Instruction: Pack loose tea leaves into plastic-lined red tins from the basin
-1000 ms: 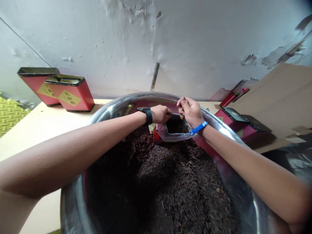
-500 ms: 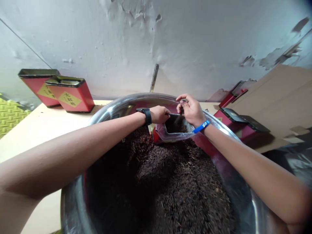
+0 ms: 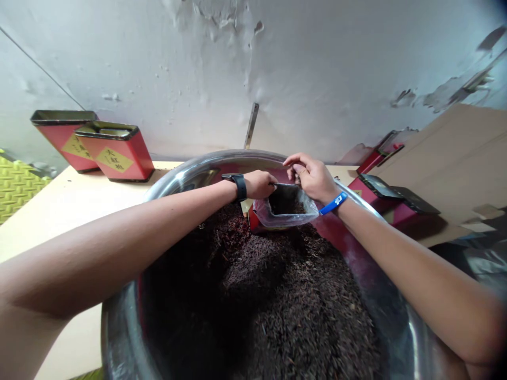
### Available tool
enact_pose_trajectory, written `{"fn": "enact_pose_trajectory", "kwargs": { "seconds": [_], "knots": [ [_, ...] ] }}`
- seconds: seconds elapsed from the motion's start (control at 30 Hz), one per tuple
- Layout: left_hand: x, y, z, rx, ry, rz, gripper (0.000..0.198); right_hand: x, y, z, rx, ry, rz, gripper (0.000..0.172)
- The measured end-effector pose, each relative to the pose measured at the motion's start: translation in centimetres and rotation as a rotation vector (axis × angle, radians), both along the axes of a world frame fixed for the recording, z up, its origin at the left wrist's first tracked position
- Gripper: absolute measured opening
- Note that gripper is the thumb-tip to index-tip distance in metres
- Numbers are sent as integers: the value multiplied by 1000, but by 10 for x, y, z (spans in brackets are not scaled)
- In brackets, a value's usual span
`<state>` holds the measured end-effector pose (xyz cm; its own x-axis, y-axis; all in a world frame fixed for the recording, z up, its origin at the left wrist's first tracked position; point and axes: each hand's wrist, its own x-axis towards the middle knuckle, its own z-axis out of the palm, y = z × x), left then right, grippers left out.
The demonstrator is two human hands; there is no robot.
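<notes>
A red tea tin [image 3: 257, 222] stands in dark loose tea leaves [image 3: 312, 295] inside a big steel basin. A clear plastic bag [image 3: 295, 219] lines the tin, its mouth folded out over the rim, with tea leaves inside. My left hand [image 3: 259, 184], wearing a black watch, is closed on the bag's edge at the tin's left far corner. My right hand [image 3: 312, 177], with a blue wristband, is at the right far side of the bag's mouth. Its fingers are curled together; what they pinch, if anything, is hidden.
The basin's shiny rim [image 3: 247, 154] surrounds the leaves. Two lidless red tins [image 3: 119, 155] stand left on the pale table [image 3: 47, 221]. More red tins [image 3: 386, 195] sit at right beside cardboard [image 3: 455, 153]. A peeling wall [image 3: 317, 79] rises behind.
My right hand has shifted slightly right, and its wristband has moved off the bag's corner. The bag's mouth shows wider and its inside is easier to see. My left hand stays put.
</notes>
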<state>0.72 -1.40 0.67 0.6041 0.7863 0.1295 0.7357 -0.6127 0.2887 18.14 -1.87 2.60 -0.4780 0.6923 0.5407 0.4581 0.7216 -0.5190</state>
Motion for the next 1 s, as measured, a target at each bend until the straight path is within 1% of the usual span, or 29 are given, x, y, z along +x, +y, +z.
{"fn": "enact_pose_trajectory", "kwargs": {
  "seconds": [0.17, 0.23, 0.3, 0.37, 0.43, 0.5, 0.57, 0.63, 0.67, 0.73, 0.8, 0.83, 0.93, 0.97, 1.0],
  "knots": [
    [0, 2, -1, 25, 22, -24, 32, 1, -5, 0, 79, -103, -104, 34],
    [0, 2, -1, 46, 43, -31, 33, 0, -13, 2, 126, -109, -101, 34],
    [1, 2, 0, 57, 51, -6, 34, -6, -25, 2, 178, -64, -47, 31],
    [1, 1, 1, 36, 60, 13, 35, -15, -41, 1, 201, -6, 72, 29],
    [2, 0, 1, 0, 55, 17, 36, -27, -60, -3, 136, -24, 265, 27],
    [2, 0, 1, -7, 39, 25, 36, -39, -79, -12, -31, -188, 513, 24],
    [3, 0, -1, 8, 34, 59, 37, -50, -94, -27, -209, -419, 737, 22],
    [3, 1, -2, 14, 44, 68, 36, -58, -106, -42, -337, -591, 900, 23],
    [3, 1, -3, 10, 45, 67, 35, -61, -111, -47, -387, -633, 960, 24],
    [4, 2, -3, -5, 35, 65, 35, -65, -123, -52, -477, -668, 1055, 27],
    [4, 2, -3, -23, 22, 66, 35, -65, -136, -46, -514, -702, 1141, 30],
    [4, 2, -3, -30, 17, 68, 35, -64, -142, -41, -504, -747, 1161, 35],
    [4, 1, -3, -46, 8, 74, 34, -60, -160, -26, -417, -971, 1120, 62],
    [4, 1, -3, -46, 7, 78, 34, -59, -164, -24, -389, -1033, 1092, 67],
    [5, 1, -3, -43, 7, 82, 34, -58, -167, -24, -364, -1068, 1077, 66]
  ]
}}
